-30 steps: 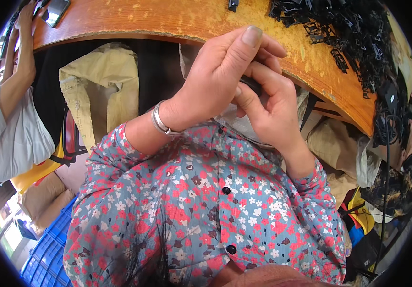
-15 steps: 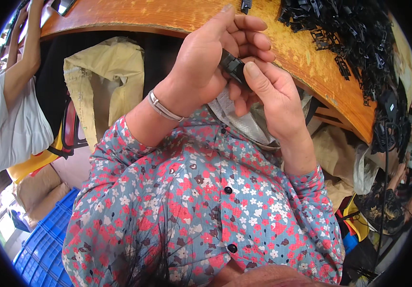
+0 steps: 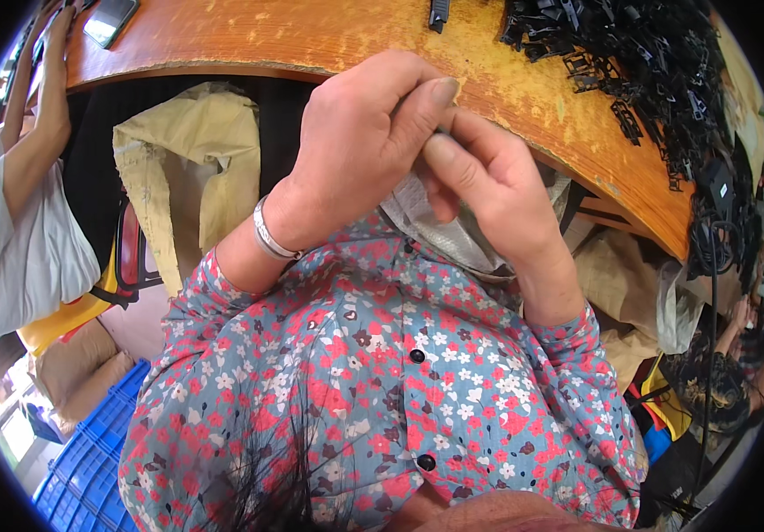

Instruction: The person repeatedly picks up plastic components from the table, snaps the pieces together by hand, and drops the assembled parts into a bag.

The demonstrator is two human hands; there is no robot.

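My left hand is closed above the near edge of the table, its thumb and bent fingers pressed together. Against its fingertips rests my right hand, also closed, with thumb and fingers curled inward. Both hands meet around a small black plastic part, which they now cover; it showed between them a moment ago. Beyond my hands, a single black plastic piece lies on the table. At the far right a large heap of black plastic parts spreads over the tabletop.
The worn wooden table curves across the far side, with a phone at its left. A co-worker's arm is at the left. Tan sacking hangs below the table; blue crates stand lower left. A black cable runs down the right.
My left hand has turned over and its fingers have closed toward my right fingertips. The black plastic part between my hands has gone out of sight behind them. The view has shifted slightly.
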